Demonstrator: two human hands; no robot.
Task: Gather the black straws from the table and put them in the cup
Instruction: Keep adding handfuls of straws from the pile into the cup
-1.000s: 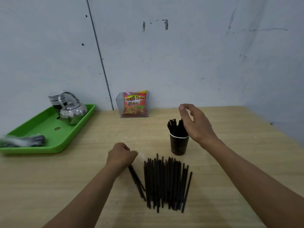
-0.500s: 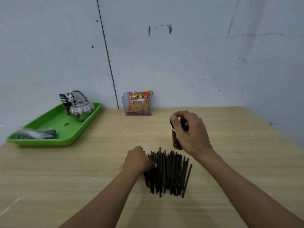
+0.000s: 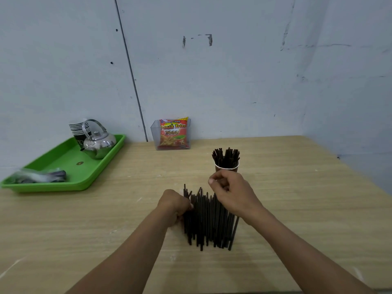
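A pile of black straws (image 3: 209, 223) lies side by side on the wooden table (image 3: 297, 209), pointing away from me. Behind it stands a dark paper cup (image 3: 226, 167) with a white rim, and several black straws stand upright in it. My left hand (image 3: 174, 205) is curled at the pile's left edge, closed on a few straws whose tips poke up past its knuckles. My right hand (image 3: 232, 194) hovers over the far right end of the pile, just in front of the cup. Its fingers are loosely bent and nothing shows in them.
A green tray (image 3: 63, 183) at the left holds a steel kettle (image 3: 98, 143), stacked paper cups (image 3: 78, 129) and a plastic-wrapped bundle (image 3: 40, 177). A clear box with a snack packet (image 3: 172, 133) stands against the wall.
My left hand brought its few straws right, against the pile's left edge. My right hand came back from the cup and dropped toward the pile's far end. The camera moved closer.
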